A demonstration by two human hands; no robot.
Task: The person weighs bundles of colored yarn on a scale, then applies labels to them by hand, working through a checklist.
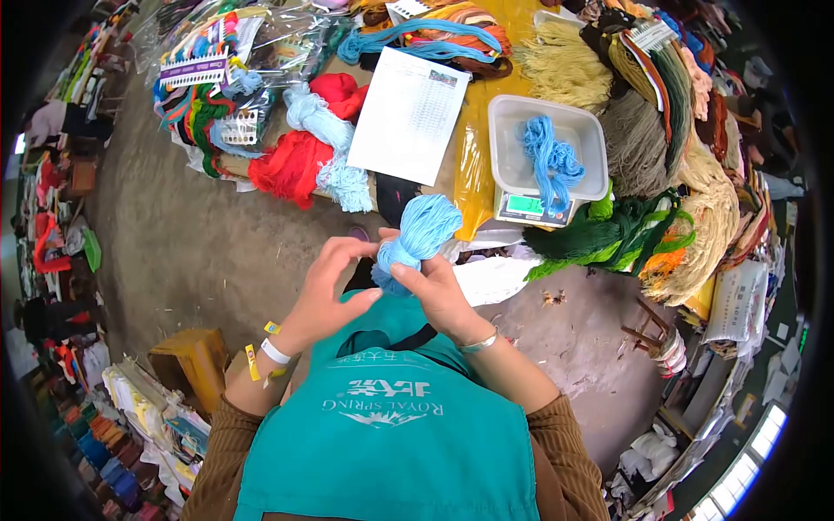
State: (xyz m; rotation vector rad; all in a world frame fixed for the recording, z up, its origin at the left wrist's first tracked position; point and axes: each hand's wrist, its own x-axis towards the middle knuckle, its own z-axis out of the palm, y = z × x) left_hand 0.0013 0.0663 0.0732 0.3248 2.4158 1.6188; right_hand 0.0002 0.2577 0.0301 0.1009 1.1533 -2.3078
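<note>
- Head view: the blue skein (420, 227) is near, in front of the table (458, 178), between paper sheet (408, 117) and green apron (391, 425).
- The right hand (441, 300) has its grip clamped on the skein's lower part; the left hand (334, 282) has thumb and fingers apart, fingertips at its left edge.
- Likely light, soft, limp, easily snagged; best held around the gathered middle.

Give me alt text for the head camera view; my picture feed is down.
The right hand holds a bundle of light blue yarn, the left hand open beside it, above a teal apron. Beyond are a white printed sheet, a scale bearing a plastic tub of blue yarn, and other coloured yarn bundles.
</note>
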